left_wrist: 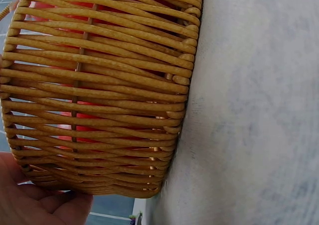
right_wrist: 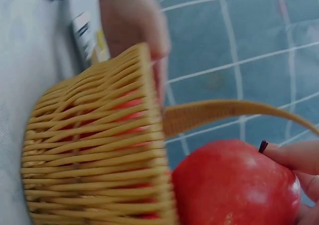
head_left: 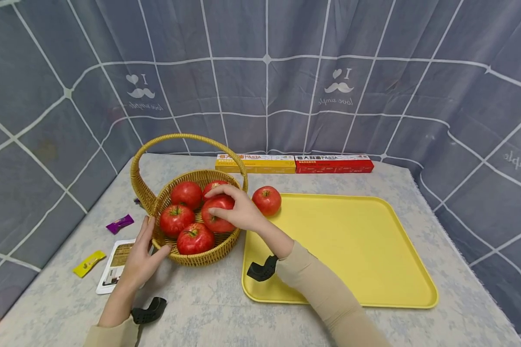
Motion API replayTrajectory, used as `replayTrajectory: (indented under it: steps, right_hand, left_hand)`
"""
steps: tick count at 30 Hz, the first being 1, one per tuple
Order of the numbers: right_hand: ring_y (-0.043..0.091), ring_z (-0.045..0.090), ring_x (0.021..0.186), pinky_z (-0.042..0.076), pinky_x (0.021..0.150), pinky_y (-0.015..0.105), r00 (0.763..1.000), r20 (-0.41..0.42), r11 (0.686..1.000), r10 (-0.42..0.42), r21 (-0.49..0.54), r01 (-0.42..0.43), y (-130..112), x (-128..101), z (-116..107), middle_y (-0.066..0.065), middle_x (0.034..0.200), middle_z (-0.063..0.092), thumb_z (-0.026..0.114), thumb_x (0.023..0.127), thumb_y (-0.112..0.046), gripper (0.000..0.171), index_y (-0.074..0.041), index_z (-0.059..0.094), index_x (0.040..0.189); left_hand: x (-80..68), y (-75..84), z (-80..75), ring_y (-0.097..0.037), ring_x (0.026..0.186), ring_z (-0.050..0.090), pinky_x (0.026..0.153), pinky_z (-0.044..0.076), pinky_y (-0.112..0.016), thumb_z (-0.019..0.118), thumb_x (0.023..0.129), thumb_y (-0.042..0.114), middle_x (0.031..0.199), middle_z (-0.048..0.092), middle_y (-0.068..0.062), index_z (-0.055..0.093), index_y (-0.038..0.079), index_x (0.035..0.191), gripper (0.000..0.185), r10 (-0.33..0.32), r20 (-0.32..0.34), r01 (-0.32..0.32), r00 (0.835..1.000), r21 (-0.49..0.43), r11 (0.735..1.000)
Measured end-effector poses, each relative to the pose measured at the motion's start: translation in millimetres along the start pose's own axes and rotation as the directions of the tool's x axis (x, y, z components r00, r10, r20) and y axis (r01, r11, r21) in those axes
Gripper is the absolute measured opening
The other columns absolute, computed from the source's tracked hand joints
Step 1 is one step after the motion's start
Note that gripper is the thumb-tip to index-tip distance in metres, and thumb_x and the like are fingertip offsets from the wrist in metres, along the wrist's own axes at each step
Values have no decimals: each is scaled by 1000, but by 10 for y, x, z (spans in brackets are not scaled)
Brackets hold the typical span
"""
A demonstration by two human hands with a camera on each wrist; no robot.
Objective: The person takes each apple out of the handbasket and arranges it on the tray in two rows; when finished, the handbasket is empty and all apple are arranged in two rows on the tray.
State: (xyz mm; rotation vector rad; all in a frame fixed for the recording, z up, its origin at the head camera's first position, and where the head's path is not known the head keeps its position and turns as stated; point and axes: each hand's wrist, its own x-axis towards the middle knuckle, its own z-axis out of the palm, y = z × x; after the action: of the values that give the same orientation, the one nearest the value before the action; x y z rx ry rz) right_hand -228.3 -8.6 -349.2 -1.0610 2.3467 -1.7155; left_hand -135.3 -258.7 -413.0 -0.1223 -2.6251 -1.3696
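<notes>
On the surface (head_left: 208, 308), at about nine o'clock, a yellow sachet (head_left: 89, 263), a purple sachet (head_left: 119, 223) and a white packet (head_left: 115, 265) are lying just left of the wicker basket (head_left: 199, 258). The left hand (head_left: 140, 258) is resting against the basket's outer wall at its eight o'clock side, fingers straight along the weave and the thumb pressing the wall, so its grip is lying flat and apart rather than curled round anything; the left wrist view is showing the honey-coloured woven wall (left_wrist: 99, 85) close up with red glowing through the gaps. Inside the basket, round, glossy red tomatoes are sitting packed together, their green stalk scars facing up. The right hand (head_left: 239, 209) is reaching over the rim from three o'clock, and its fingers and thumb are curling over the tomato (head_left: 217, 214) nearest that side, so the grip is clamping on it; the right wrist view is showing this smooth, shiny fruit (right_wrist: 234, 185) at the fingertips. Another tomato (head_left: 267, 200) is sitting at the eleven o'clock corner of the yellow tray (head_left: 351, 250). At twelve o'clock two pasta boxes (head_left: 295, 164) are lying end to end.
</notes>
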Motion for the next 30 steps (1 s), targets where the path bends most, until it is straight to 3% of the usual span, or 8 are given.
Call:
replayTrajectory:
  steps: [9,15,20,24,30]
  right_hand:
    - [26,53,106,50,85,34,999,-26,996,47,79,-45,-22,-285,-508,16,115,59,66,85,-1,29,3,60,113]
    - [25,53,106,51,83,34,997,-67,996,36,84,-30,102,-472,-962,17,117,57,64,85,0,28,5,59,113]
    - [27,52,108,53,82,34,988,-95,985,120,135,-106,317,-597,-1346,18,122,54,61,88,-1,33,7,54,118]
    - [23,52,106,53,79,29,961,-180,968,210,175,-179,523,-659,-1590,8,118,56,61,89,-4,33,5,52,120]
    - [21,51,106,52,80,26,889,-299,922,348,281,-266,765,-740,-1793,-1,113,55,61,90,-7,36,2,51,123]
  left_hand:
    - [6,-6,7,-39,140,5,107,19,-54,60,87,14,155,-3,-21,8,-1,149,83,2,-3,-2,1000,0,1000]
    - [6,-19,0,-40,140,6,105,20,-58,60,87,15,155,-2,-22,8,0,149,83,-4,-2,4,1000,3,1000]
    - [5,-25,-9,-40,140,6,104,20,-59,60,87,15,155,-3,-21,7,1,150,83,-17,0,17,1000,4,1000]
    - [10,-27,-4,-41,139,6,103,21,-60,60,87,15,155,-5,-19,6,2,150,84,-30,1,30,1000,1,1000]
    - [19,-28,-1,-40,140,4,104,20,-60,62,87,17,155,-7,-19,5,4,151,86,-25,12,25,1000,-19,1000]
